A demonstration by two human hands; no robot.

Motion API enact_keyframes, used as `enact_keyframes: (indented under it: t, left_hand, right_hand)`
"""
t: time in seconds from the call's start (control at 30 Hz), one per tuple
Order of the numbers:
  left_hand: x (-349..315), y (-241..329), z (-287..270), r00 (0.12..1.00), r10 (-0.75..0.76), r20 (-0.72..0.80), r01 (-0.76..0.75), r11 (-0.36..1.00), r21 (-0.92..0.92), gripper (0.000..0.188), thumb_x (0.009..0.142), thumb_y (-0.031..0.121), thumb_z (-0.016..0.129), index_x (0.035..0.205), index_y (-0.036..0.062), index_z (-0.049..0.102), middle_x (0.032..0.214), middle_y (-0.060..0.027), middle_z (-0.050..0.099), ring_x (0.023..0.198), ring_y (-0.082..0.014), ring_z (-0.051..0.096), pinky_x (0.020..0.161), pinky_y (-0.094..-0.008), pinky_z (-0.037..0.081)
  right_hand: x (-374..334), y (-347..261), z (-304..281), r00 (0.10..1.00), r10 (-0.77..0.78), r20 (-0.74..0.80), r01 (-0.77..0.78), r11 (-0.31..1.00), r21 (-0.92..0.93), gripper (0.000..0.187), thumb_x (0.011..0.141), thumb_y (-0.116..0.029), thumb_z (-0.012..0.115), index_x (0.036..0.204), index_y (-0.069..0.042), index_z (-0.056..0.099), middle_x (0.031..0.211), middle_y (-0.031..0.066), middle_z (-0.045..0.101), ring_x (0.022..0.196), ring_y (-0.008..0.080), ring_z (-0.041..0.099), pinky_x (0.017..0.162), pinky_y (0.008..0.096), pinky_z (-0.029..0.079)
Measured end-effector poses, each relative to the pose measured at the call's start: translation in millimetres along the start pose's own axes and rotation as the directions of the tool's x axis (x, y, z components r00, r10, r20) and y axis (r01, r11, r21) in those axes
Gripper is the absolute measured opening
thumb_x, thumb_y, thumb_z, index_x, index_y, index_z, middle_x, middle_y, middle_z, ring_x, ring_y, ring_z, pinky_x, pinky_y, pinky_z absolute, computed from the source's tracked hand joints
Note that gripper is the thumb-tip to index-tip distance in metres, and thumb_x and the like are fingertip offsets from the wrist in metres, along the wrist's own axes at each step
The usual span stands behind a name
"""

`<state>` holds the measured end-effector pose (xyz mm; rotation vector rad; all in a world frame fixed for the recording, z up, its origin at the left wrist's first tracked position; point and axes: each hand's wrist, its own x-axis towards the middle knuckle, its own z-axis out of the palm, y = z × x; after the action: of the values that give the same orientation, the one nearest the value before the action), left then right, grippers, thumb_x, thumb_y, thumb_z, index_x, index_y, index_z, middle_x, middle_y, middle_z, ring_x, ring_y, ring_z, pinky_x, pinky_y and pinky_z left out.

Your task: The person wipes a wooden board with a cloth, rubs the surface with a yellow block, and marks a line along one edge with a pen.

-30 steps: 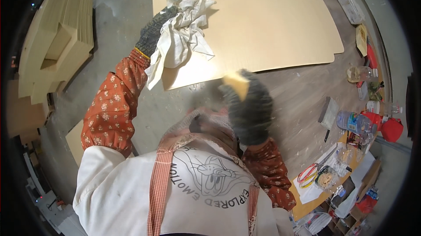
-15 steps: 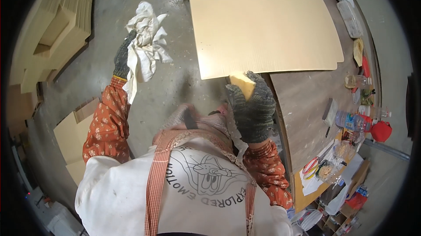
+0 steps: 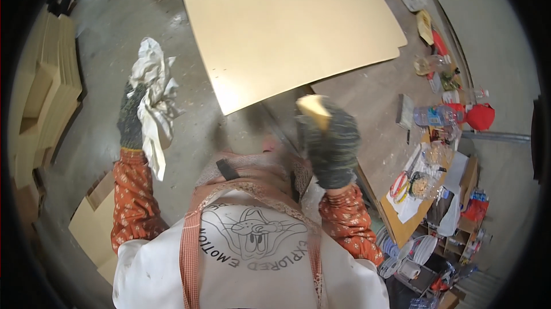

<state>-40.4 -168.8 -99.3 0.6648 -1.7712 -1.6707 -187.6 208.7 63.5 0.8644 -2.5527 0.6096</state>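
My left hand (image 3: 131, 118), in a dark knit glove, grips a crumpled white cloth (image 3: 154, 94) over the floor, well left of the panel. The cloth hangs down in loose folds. A yellow sponge (image 3: 314, 108) is held in my right hand (image 3: 333, 148), which wears the same kind of glove; its fingers are closed round the sponge and slightly blurred. This hand is nearest to the front edge of a large flat tan panel (image 3: 293, 28), without visibly touching it. The panel lies on a brown worktable (image 3: 367, 102) and overhangs its left side.
Bottles (image 3: 430, 115), a red object (image 3: 480, 116) and other small items line the table's right side. Scissors-like red and yellow handles (image 3: 398, 185) lie on white paper nearer me. Stacked tan boards (image 3: 60, 74) stand at the far left, and another tan piece (image 3: 89, 223) lies lower down.
The view has swung, so panel and table appear further left. My left hand, with the cloth, has come lower and closer. My right hand keeps the sponge, now further from the panel's edge.
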Motion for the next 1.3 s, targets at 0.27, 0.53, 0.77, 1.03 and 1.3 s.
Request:
enact_keyframes:
  t: [0.27,0.53,0.77,1.03,1.3]
  left_hand:
    - [-4,126,81,0.995,0.024,0.093,-0.011,0.99,-0.138,0.046,0.088,0.017,0.06,0.129,-0.0013,0.048,0.122,-0.0091,0.055,0.109,-0.0175,0.053,0.096,-0.0297,0.04]
    - [8,208,194,0.722,0.295,0.626,-0.505,0.843,0.186,0.042,0.087,0.005,0.06,0.128,0.0016,0.05,0.122,-0.0103,0.058,0.109,-0.0178,0.054,0.096,-0.0313,0.042]
    - [44,179,322,0.393,0.602,0.695,-0.905,0.387,0.177,0.041,0.081,0.01,0.066,0.12,0.0061,0.056,0.12,-0.0155,0.058,0.114,-0.0296,0.055,0.097,-0.0391,0.044]
    - [22,149,359,0.237,0.25,0.939,-0.969,0.133,0.209,0.043,0.087,0.031,0.056,0.121,0.0063,0.055,0.125,-0.0156,0.053,0.121,-0.0368,0.043,0.102,-0.0468,0.035]
    - [-13,166,273,0.376,0.198,0.905,-0.92,0.197,0.339,0.045,0.08,0.023,0.068,0.119,0.0038,0.056,0.13,-0.0162,0.05,0.126,-0.0386,0.041,0.102,-0.0488,0.035]
  right_hand:
    - [-46,131,-110,0.895,0.393,-0.212,-0.446,0.767,-0.461,0.03,0.081,-0.016,0.061,0.109,-0.005,0.061,0.104,0.0136,0.063,0.096,0.0324,0.059,0.085,0.0399,0.045]
    - [-113,260,-137,0.774,0.545,-0.323,-0.528,0.273,-0.804,0.046,0.084,-0.028,0.058,0.126,-0.01,0.051,0.121,0.014,0.055,0.108,0.0326,0.052,0.093,0.0418,0.04]
    - [-88,248,-108,0.665,0.712,-0.223,-0.575,0.299,-0.761,0.06,0.081,-0.035,0.059,0.133,-0.01,0.045,0.139,0.0216,0.039,0.127,0.0388,0.037,0.106,0.0473,0.029]
    - [-50,242,-90,0.929,0.255,-0.268,-0.354,0.825,-0.44,0.047,0.08,-0.026,0.066,0.12,-0.004,0.055,0.132,0.0188,0.046,0.121,0.0392,0.041,0.102,0.0497,0.033]
    - [-23,251,-50,0.952,0.244,-0.183,-0.291,0.908,-0.302,0.037,0.084,-0.023,0.063,0.115,-0.005,0.056,0.129,0.0178,0.048,0.118,0.0377,0.043,0.1,0.0503,0.034]
